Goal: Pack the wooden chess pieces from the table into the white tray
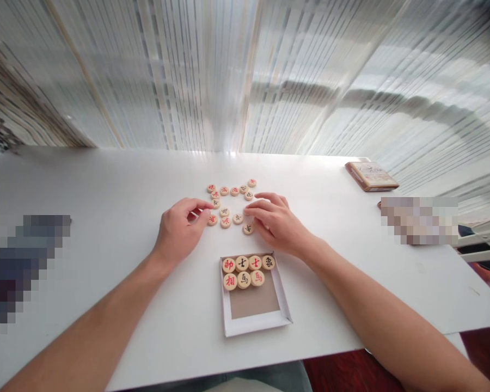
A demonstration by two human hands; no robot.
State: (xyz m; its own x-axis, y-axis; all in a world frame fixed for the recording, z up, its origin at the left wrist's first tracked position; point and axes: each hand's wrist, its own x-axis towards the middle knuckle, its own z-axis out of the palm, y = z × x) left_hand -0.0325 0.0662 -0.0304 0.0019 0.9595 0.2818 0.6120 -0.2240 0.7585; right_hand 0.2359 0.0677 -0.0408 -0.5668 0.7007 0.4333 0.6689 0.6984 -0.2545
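Several round wooden Chinese chess pieces with red or black characters lie loosely grouped on the white table. My left hand is at the group's left side, fingers curved and thumb apart from the forefinger, its tips beside a red-marked chess piece. On the right, my right hand has its fingers spread, with the fingertips close to a black-marked chess piece; whether they touch it I cannot tell. Nearer to me, a shallow white box holds more pieces in two rows along its far side, such as a red-marked chess piece.
A closed, decorated box lies at the back right of the white table. Blurred-out objects rest at the far left and right. Striped sheer curtains hang behind the table's back edge.
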